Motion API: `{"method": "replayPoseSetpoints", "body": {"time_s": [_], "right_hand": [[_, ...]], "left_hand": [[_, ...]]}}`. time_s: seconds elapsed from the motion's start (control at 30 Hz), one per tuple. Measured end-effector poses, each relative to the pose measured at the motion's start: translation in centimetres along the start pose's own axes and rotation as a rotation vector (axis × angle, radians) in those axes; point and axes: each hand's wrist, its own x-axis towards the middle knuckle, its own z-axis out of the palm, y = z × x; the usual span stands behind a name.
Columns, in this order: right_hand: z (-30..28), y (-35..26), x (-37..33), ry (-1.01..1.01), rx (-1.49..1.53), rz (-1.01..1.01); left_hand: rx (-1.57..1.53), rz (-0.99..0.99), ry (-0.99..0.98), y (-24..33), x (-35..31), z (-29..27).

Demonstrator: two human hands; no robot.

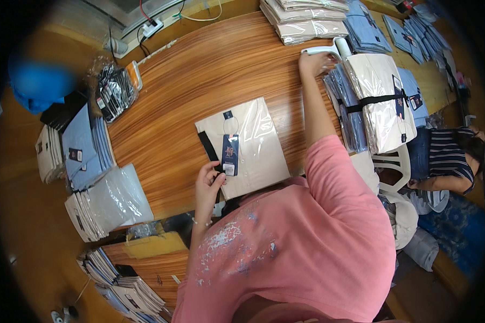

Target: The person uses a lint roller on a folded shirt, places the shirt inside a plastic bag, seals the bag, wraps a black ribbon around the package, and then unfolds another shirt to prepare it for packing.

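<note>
A cream folded garment in a clear bag [253,145] lies before me on the wooden table, a navy tag [230,153] on its front. Along its left edge runs a black band [206,146]. The fingers and thumb of my left hand [206,185] close on this band near the lower left corner. Stretched to the far right, my right hand [315,63] is closed at a white handled roller [341,48]; its fingertips are partly hidden. Just beside that hand stands a bundle of bagged garments [380,86], cream and blue, tied with a black strap.
Cream packets [307,27] and blue packets [364,27] are piled at the far edge. Bagged stacks [86,145] line the table's left side. A bag of black tags [115,91] lies at the far left. Another person [450,161] and a white chair [393,164] are at the right.
</note>
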Motion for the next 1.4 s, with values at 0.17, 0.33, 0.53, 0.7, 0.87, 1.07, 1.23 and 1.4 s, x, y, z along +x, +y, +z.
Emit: {"method": "replayPoseSetpoints", "body": {"time_s": [0.17, 0.33, 0.53, 0.7, 0.87, 1.07, 1.23, 1.4], "right_hand": [[0.0, 0.2, 0.1, -0.003, -0.092, -0.186], [1.4, 2.5, 4.7, -0.021, -0.462, -0.26], [1.2, 1.6, 9.6, -0.368, -0.632, -0.156], [1.7, 1.8, 11.2, -0.495, -0.849, -0.282], [-4.9, -5.3, 2.6, -0.606, -1.192, -0.372], [-10.3, -7.3, -2.1, -0.499, -1.062, -0.967], [-16.1, -3.2, -19.2, -1.067, 0.027, -0.639], [-19.0, -2.1, -29.1, -1.605, 0.435, -0.098]], "left_hand": [[-0.005, 0.027, -0.005, -0.4, 0.7, -1.3], [0.149, 0.066, -0.107, 1.1, 0.8, -2.6], [0.191, 0.0, -0.135, 1.6, 0.4, -4.9], [0.315, 0.113, -0.149, 1.1, -0.2, -5.3], [0.407, 0.092, -0.221, 3.5, 0.3, -6.7], [0.333, 0.163, -0.36, 5.9, 2.3, -7.5], [0.345, 0.23, -0.407, 7.1, 3.1, -7.7], [0.322, 0.324, -0.503, 8.1, 4.4, -6.9]]}}
